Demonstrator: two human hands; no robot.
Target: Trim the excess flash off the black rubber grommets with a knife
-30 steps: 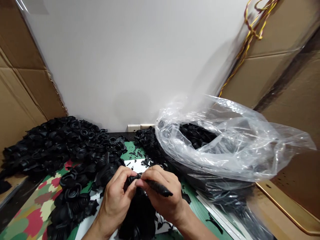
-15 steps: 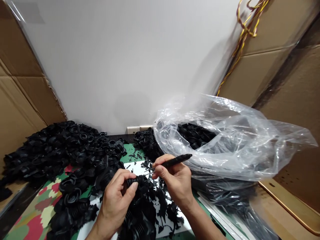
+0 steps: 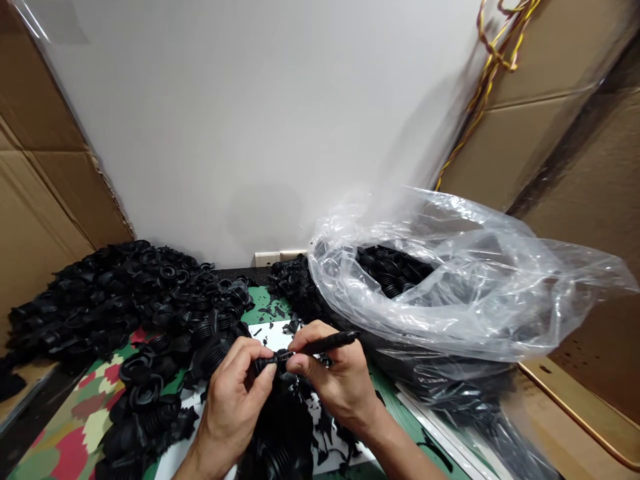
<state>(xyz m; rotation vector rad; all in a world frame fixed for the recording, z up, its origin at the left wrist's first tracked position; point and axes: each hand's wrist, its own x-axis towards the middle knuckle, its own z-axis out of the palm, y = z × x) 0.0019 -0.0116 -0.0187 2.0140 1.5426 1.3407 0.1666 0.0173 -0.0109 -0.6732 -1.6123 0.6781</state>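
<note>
- our left hand [image 3: 231, 407] closes thumb and curled fingers firmly on a black rubber bellows boot [image 3: 265, 365], held just above a white sheet [image 3: 273, 331]
- our right hand [image 3: 337, 383] pinches a slim black pen-shaped tool [image 3: 330, 343] between thumb and fingers, its tip at the boot's ribbed end
- in hand, we judge, is trimming rubber flash; the next move calls for turning the boot to reach any remaining edge
- black rubber scraps [image 3: 320, 427] litter the sheet around a heap of boots [image 3: 277, 433]
- farther left, more boots [image 3: 100, 317] lie beyond a patterned mat [image 3: 65, 433]
- to the right, a clear plastic bag [image 3: 450, 300] holds more boots
- beyond stand cardboard sheets [image 3: 545, 153] and yellow wires [image 3: 493, 63]
</note>
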